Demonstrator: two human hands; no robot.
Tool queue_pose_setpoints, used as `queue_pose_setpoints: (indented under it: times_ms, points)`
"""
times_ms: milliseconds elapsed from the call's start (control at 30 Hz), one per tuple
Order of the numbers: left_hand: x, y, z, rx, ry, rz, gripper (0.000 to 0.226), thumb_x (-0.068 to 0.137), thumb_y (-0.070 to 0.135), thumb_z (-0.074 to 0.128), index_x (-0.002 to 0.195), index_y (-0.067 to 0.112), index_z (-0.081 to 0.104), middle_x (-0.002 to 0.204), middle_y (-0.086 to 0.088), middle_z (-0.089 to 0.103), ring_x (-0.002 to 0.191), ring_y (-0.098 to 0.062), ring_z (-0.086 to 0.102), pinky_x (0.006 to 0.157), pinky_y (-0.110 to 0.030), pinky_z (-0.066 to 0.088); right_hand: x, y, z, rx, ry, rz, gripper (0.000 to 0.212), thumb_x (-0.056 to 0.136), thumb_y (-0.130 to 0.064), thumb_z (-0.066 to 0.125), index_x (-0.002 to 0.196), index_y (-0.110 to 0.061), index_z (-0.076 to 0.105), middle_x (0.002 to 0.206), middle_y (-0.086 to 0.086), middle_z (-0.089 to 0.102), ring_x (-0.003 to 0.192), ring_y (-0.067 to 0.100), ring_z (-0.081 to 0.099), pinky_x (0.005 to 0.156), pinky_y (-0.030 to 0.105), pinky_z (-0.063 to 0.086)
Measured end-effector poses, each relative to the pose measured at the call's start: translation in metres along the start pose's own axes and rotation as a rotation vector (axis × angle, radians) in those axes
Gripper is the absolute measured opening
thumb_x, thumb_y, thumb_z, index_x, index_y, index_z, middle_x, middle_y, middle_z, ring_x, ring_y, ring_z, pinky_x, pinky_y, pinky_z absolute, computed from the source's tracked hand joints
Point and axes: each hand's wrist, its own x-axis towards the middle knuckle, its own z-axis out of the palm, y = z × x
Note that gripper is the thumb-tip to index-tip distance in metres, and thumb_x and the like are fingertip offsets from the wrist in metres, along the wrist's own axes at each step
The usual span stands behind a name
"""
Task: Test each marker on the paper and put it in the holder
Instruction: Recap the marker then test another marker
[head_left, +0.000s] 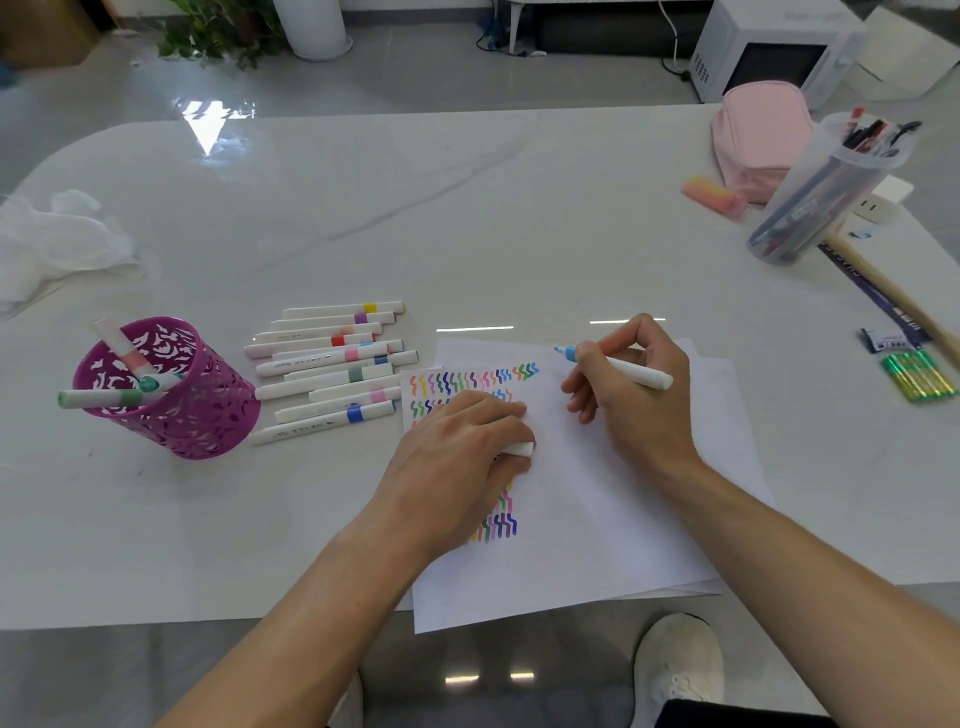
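My right hand (631, 387) grips an uncapped light-blue marker (636, 375), its tip just above the top of the white paper (597, 519). Rows of coloured squiggles (472, 382) fill the paper's upper left. My left hand (457, 462) rests on the paper over the squiggles and holds a white marker cap (519, 448) under its fingers. A row of several capped white markers (332, 364) lies left of the paper. The purple cut-out holder (171, 395) stands farther left with three markers in it.
A crumpled white cloth (57, 244) lies at the far left. At the right stand a clear cup of pens (826, 197), a pink pouch (758, 135), an orange eraser (714, 197), green batteries (919, 374) and a wooden stick (893, 301). The table's front edge runs under the paper.
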Motion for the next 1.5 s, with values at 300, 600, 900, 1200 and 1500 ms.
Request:
queue_pose_setpoints:
  times_ms: [300, 600, 900, 1200, 1500]
  points:
    - [-0.007, -0.004, -0.005, 0.015, 0.034, 0.031, 0.025, 0.096, 0.032, 0.064, 0.119, 0.029, 0.071, 0.139, 0.010, 0.060, 0.132, -0.013, 0.049, 0.111, -0.032, 0.036, -0.021, -0.016, -0.011, -0.036, -0.044, 0.032, 0.016, 0.086, -0.020, 0.064, 0.082, -0.010, 0.052, 0.060, 0.013, 0.069, 0.044, 0.024, 0.059, 0.040, 0.029, 0.045]
    - [-0.019, 0.009, -0.007, -0.019, 0.149, -0.044, 0.031, 0.096, 0.033, 0.062, 0.126, 0.029, 0.067, 0.117, 0.011, 0.066, 0.108, -0.005, 0.051, 0.090, -0.023, 0.043, -0.049, -0.034, -0.012, -0.012, -0.153, 0.040, 0.020, 0.092, -0.032, 0.051, 0.079, -0.017, 0.056, 0.057, 0.012, 0.066, 0.043, 0.021, 0.055, 0.039, 0.026, 0.042]
    - [-0.022, 0.016, -0.002, -0.196, 0.151, -0.206, 0.031, 0.092, 0.047, 0.062, 0.121, 0.037, 0.068, 0.095, 0.018, 0.065, 0.076, 0.002, 0.053, 0.069, -0.010, 0.036, -0.057, -0.041, -0.007, 0.024, -0.206, 0.060, 0.022, 0.088, -0.021, 0.047, 0.068, -0.020, 0.056, 0.050, 0.015, 0.060, 0.038, 0.019, 0.049, 0.037, 0.019, 0.036]
    - [-0.018, 0.017, -0.004, -0.220, 0.123, -0.186, 0.025, 0.090, 0.046, 0.065, 0.111, 0.035, 0.071, 0.080, 0.026, 0.053, 0.076, 0.003, 0.053, 0.067, -0.010, 0.036, -0.056, -0.033, -0.001, -0.052, -0.270, 0.077, 0.022, 0.088, -0.026, 0.048, 0.075, -0.011, 0.058, 0.050, 0.008, 0.061, 0.038, 0.014, 0.052, 0.036, 0.020, 0.038]
    - [-0.022, 0.015, -0.009, -0.230, 0.114, -0.109, 0.021, 0.095, 0.044, 0.059, 0.110, 0.032, 0.069, 0.085, 0.023, 0.055, 0.084, 0.003, 0.052, 0.071, -0.013, 0.039, -0.054, -0.036, 0.002, -0.038, -0.396, 0.162, 0.017, 0.084, -0.029, 0.053, 0.071, -0.019, 0.058, 0.051, 0.009, 0.061, 0.039, 0.018, 0.047, 0.038, 0.021, 0.035]
